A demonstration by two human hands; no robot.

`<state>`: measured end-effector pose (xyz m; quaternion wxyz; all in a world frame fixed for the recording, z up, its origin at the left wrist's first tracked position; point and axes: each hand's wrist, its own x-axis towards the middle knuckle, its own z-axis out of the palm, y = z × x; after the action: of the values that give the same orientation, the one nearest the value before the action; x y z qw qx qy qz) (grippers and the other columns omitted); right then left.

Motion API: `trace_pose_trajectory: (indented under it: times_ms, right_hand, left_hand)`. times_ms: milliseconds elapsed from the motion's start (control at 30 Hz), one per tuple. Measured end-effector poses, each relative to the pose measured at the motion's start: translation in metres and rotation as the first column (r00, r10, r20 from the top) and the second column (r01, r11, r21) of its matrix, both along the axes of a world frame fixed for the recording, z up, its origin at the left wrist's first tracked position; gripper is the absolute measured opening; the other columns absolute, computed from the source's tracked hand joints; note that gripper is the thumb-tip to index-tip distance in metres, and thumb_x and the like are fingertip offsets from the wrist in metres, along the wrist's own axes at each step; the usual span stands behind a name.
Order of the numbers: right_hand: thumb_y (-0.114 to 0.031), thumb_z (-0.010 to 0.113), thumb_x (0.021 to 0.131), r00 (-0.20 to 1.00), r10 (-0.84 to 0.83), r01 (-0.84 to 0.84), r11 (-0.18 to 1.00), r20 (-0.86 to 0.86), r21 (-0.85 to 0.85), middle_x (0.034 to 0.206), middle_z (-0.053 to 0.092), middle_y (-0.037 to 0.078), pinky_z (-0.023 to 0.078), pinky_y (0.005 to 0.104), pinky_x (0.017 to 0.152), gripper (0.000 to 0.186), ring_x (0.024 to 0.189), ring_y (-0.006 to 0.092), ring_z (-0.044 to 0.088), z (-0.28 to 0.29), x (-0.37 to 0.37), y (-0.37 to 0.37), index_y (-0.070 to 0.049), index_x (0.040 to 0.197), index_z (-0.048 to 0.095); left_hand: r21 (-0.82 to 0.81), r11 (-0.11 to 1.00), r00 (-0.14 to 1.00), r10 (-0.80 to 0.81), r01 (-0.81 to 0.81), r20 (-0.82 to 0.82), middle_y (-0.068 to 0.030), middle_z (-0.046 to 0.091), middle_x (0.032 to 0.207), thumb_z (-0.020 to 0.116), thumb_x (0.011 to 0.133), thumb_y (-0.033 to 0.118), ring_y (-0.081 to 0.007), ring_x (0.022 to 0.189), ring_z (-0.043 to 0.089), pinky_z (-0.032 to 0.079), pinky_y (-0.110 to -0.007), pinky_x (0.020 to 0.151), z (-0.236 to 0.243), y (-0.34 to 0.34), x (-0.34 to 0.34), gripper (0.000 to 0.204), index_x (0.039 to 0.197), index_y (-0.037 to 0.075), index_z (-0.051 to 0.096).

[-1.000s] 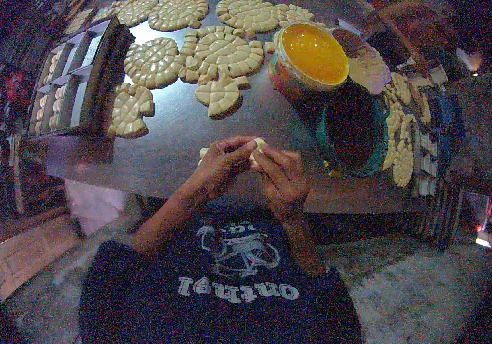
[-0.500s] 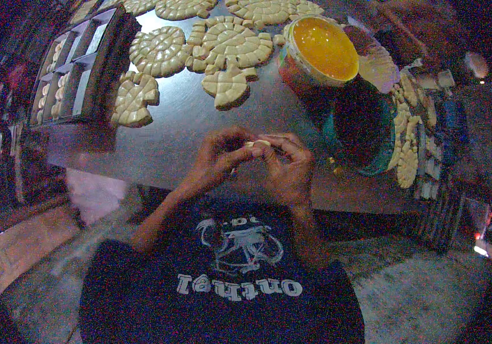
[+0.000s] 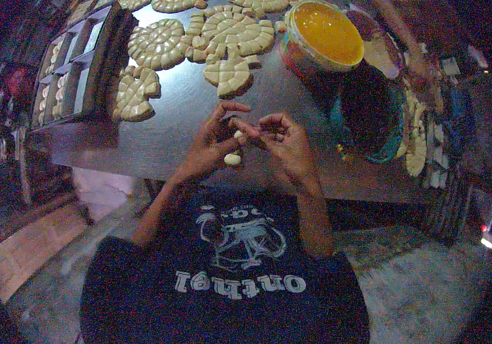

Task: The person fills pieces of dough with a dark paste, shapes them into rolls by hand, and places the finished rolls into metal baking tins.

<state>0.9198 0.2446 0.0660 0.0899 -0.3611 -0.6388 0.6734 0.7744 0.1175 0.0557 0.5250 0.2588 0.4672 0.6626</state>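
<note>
My left hand has its index finger raised and curved, with its thumb and other fingers around a small pale dough piece. Beside it, my right hand has bent, loosely parted fingers, its thumb reaching close to that piece; whether they touch is hard to see. A second rounded dough piece shows just below them, over the metal table. Beyond my hands lie flat pale dough slabs scored into segments.
A compartmented box holding dough pieces stands at left. At right are a tub of yellow substance, a dark teal container, a pale lilac round object and more dough. Another person's arm reaches in at upper right.
My hands have moved up and loosened from their close pinch around the dough, with index fingers lifted. A rounded piece now shows below them. Another person's arm has shifted at upper right.
</note>
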Motion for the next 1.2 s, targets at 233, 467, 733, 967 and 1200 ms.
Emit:
trace_pose_trajectory:
  times_ms: [233, 467, 733, 967, 1200]
  right_hand:
    - [0.000, 0.064, 0.088, 0.987, 0.161, -0.159, 0.970, 0.003, 0.185, 0.107, 0.070, 0.009, 0.053, 0.0336, 0.092, 0.019, 0.102, 0.0210, 0.066, -0.048, -0.006, -0.012, 0.000, 0.106, 0.070]
    - [-0.011, 0.062, 0.088, 0.989, 0.127, -0.142, 0.634, 0.079, 0.760, 0.106, 0.069, 0.012, 0.052, 0.0405, 0.089, 0.021, 0.099, 0.0321, 0.065, -0.161, -0.017, -0.032, -0.004, 0.105, 0.070]
    - [-0.014, 0.064, 0.087, 0.958, 0.100, -0.286, 0.443, 0.270, 0.849, 0.102, 0.067, 0.013, 0.053, 0.0421, 0.085, 0.023, 0.096, 0.0332, 0.064, -0.168, -0.034, 0.000, -0.004, 0.107, 0.069]
    - [-0.012, 0.066, 0.087, 0.972, -0.054, -0.195, 0.349, 0.227, 0.917, 0.102, 0.067, 0.012, 0.052, 0.0408, 0.084, 0.024, 0.096, 0.0303, 0.064, -0.177, -0.125, 0.143, -0.005, 0.110, 0.068]
    - [-0.010, 0.068, 0.087, 0.969, -0.099, -0.179, 0.349, 0.226, 0.920, 0.103, 0.067, 0.011, 0.052, 0.0394, 0.082, 0.026, 0.095, 0.0274, 0.065, -0.211, -0.129, 0.194, -0.005, 0.112, 0.067]
  left_hand:
    - [0.049, 0.989, 0.990, 0.136, -0.137, 0.030, -0.0080, 0.068, 0.105, 0.071, 0.082, 0.001, -0.0217, 0.105, 0.063, 0.048, -0.038, 0.096, -0.048, -0.007, -0.024, 0.058, 0.133, 0.008, 0.045]
    - [-0.143, 0.913, 0.897, 0.330, -0.382, -0.293, -0.0092, 0.068, 0.109, 0.062, 0.090, 0.010, -0.0197, 0.106, 0.062, 0.047, -0.036, 0.096, -0.108, -0.029, -0.084, 0.023, 0.111, 0.002, 0.063]
    - [-0.054, 0.955, 0.699, 0.174, -0.291, -0.693, -0.0152, 0.067, 0.109, 0.057, 0.091, 0.010, -0.0274, 0.100, 0.066, 0.053, -0.040, 0.086, -0.145, 0.010, -0.081, 0.025, 0.115, 0.003, 0.063]
    - [-0.001, 0.987, 0.718, 0.114, -0.158, -0.686, -0.0203, 0.066, 0.108, 0.058, 0.088, 0.007, -0.0362, 0.099, 0.066, 0.053, -0.043, 0.087, -0.125, 0.055, -0.061, 0.030, 0.118, 0.002, 0.062]
    - [-0.100, 0.970, 0.832, 0.134, -0.221, -0.538, -0.0146, 0.069, 0.110, 0.060, 0.093, 0.012, -0.0259, 0.103, 0.066, 0.051, -0.040, 0.091, -0.131, 0.025, -0.053, 0.025, 0.116, 0.003, 0.064]
